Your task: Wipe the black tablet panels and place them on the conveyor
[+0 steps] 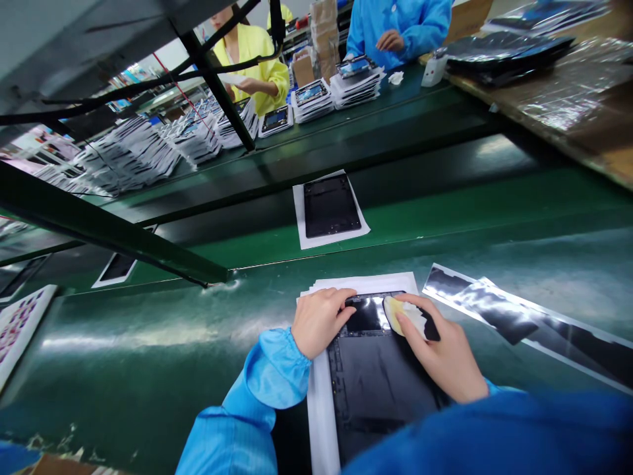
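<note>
A black tablet housing (380, 382) lies on white sheets (324, 422) on the green bench in front of me. Near its top is a glossy black film patch (366, 315). My left hand (319, 322) is at the housing's upper left corner, thumb and forefinger bent closely around the edge beside the patch; whether they also pinch the film I cannot tell. In my right hand (445, 346) is a yellowish-white pad with a dark rounded part (394, 315), its lower edge against the right end of the glossy patch.
Right of the housing lie glossy black film strips (534, 323). Another tablet housing (331, 206) rests on paper on the conveyor ahead. A green metal post (123, 231) slants across the left. Across the line, two people work beside stacked panels (311, 99); a wooden board (544, 112) holds plastic-wrapped sheets.
</note>
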Demonstrator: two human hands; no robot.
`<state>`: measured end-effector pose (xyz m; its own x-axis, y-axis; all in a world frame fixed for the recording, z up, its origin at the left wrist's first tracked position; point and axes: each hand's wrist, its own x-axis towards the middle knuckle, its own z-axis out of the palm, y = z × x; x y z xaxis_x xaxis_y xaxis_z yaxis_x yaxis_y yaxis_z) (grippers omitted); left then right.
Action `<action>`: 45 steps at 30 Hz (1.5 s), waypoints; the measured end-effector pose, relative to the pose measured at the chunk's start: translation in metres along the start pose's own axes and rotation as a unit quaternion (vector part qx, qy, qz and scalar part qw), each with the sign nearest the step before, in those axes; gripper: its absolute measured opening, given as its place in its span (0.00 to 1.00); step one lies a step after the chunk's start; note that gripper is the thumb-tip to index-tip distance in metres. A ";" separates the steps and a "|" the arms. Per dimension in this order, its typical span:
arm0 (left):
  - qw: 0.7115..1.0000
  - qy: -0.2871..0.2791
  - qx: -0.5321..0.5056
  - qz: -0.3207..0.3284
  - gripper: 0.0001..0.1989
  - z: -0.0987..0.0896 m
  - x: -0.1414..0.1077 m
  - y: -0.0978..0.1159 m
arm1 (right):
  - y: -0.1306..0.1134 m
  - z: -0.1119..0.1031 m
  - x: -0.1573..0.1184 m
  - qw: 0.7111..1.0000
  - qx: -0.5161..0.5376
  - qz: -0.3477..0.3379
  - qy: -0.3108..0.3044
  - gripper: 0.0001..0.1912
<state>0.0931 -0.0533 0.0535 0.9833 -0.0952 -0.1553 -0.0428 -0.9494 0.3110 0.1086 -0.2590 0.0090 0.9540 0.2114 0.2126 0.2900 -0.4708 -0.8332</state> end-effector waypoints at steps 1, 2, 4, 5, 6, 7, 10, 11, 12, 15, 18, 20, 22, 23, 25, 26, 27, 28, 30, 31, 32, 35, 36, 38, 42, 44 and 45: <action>1.000 0.002 0.019 0.008 0.14 0.000 0.000 0.001 | 0.000 0.000 0.000 1.000 -0.001 0.000 0.000 0.12; 0.999 0.006 0.041 0.015 0.14 0.000 -0.001 0.001 | 0.000 0.000 0.000 1.000 -0.001 -0.001 0.000 0.12; 0.996 0.016 0.090 0.019 0.17 0.000 -0.002 0.002 | -0.001 0.000 0.001 1.000 -0.002 -0.001 0.000 0.12; 0.993 0.025 0.112 0.018 0.19 0.000 -0.003 0.002 | -0.001 0.000 0.001 1.000 -0.002 -0.002 0.000 0.12; 0.991 0.034 0.131 0.021 0.19 0.000 -0.004 0.001 | -0.001 -0.001 0.001 1.000 -0.002 -0.002 -0.001 0.12; 0.988 0.042 0.146 0.032 0.17 0.001 -0.005 0.000 | -0.001 -0.001 0.001 1.000 -0.001 -0.003 0.000 0.12; 0.975 0.057 0.174 0.127 0.10 0.004 -0.011 -0.006 | 0.000 -0.001 0.001 1.000 -0.001 -0.003 0.003 0.12; 0.969 0.059 0.180 0.161 0.11 0.005 -0.014 -0.008 | 0.000 -0.001 0.001 1.000 -0.002 -0.002 0.003 0.12; 0.963 0.063 0.183 0.186 0.12 0.006 -0.017 -0.011 | -0.001 -0.001 0.001 1.000 -0.004 -0.001 0.002 0.12; 0.957 0.082 0.183 0.207 0.16 0.009 -0.026 -0.016 | -0.002 0.000 0.001 1.000 -0.009 0.001 -0.001 0.12; 0.960 0.087 0.173 0.203 0.17 0.011 -0.030 -0.017 | -0.002 0.000 0.001 1.000 -0.014 0.001 -0.003 0.12; 0.962 0.084 0.166 0.199 0.17 0.012 -0.031 -0.016 | -0.001 -0.001 0.001 1.000 -0.019 -0.001 -0.003 0.13; 0.964 0.077 0.153 0.202 0.17 0.011 -0.033 -0.015 | 0.000 -0.003 0.002 1.000 -0.026 -0.006 -0.005 0.13; 0.964 0.075 0.144 0.209 0.17 0.010 -0.035 -0.016 | 0.000 -0.004 0.002 0.999 -0.031 -0.009 -0.007 0.13; 0.963 0.074 0.127 0.227 0.15 0.008 -0.038 -0.016 | -0.001 -0.005 0.004 0.999 -0.047 -0.015 -0.013 0.14; 0.961 0.074 0.123 0.236 0.15 0.008 -0.039 -0.017 | -0.003 -0.003 0.006 0.998 -0.056 -0.018 -0.016 0.14; 0.960 0.074 0.123 0.240 0.14 0.007 -0.040 -0.017 | -0.005 0.000 0.007 0.997 -0.065 -0.021 -0.019 0.14; 0.960 0.073 0.128 0.236 0.14 0.008 -0.040 -0.017 | -0.008 0.004 0.008 0.997 -0.075 -0.025 -0.023 0.14; 0.961 0.077 0.148 0.220 0.16 0.010 -0.040 -0.016 | -0.016 0.015 0.011 0.995 -0.089 -0.036 -0.035 0.14; 0.960 0.082 0.160 0.213 0.16 0.012 -0.039 -0.016 | -0.019 0.020 0.013 0.994 -0.094 -0.042 -0.042 0.14; 0.959 0.089 0.170 0.209 0.17 0.013 -0.038 -0.016 | -0.021 0.023 0.014 0.993 -0.097 -0.047 -0.049 0.14; 0.951 0.122 0.186 0.216 0.15 0.017 -0.036 -0.019 | -0.020 0.018 0.018 0.992 -0.111 -0.040 -0.051 0.13; 0.949 0.132 0.187 0.219 0.14 0.017 -0.035 -0.020 | -0.018 0.013 0.018 0.992 -0.116 -0.029 -0.044 0.14; 0.945 0.145 0.188 0.225 0.13 0.017 -0.034 -0.020 | -0.012 0.001 0.017 0.992 -0.124 -0.004 -0.030 0.15; 0.941 0.151 0.187 0.238 0.14 0.015 -0.033 -0.016 | -0.010 -0.006 0.011 0.992 -0.120 0.024 -0.029 0.16; 0.941 0.155 0.185 0.236 0.14 0.014 -0.032 -0.014 | -0.012 -0.002 0.008 0.993 -0.108 0.023 -0.044 0.15; 0.942 0.155 0.185 0.235 0.13 0.013 -0.032 -0.014 | -0.013 -0.001 0.006 0.993 -0.101 0.022 -0.052 0.14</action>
<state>0.0595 -0.0409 0.0416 0.8428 -0.4929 0.2163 -0.4881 -0.8692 -0.0789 0.1108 -0.2530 0.0217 0.9563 0.2688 0.1154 0.2671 -0.6418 -0.7188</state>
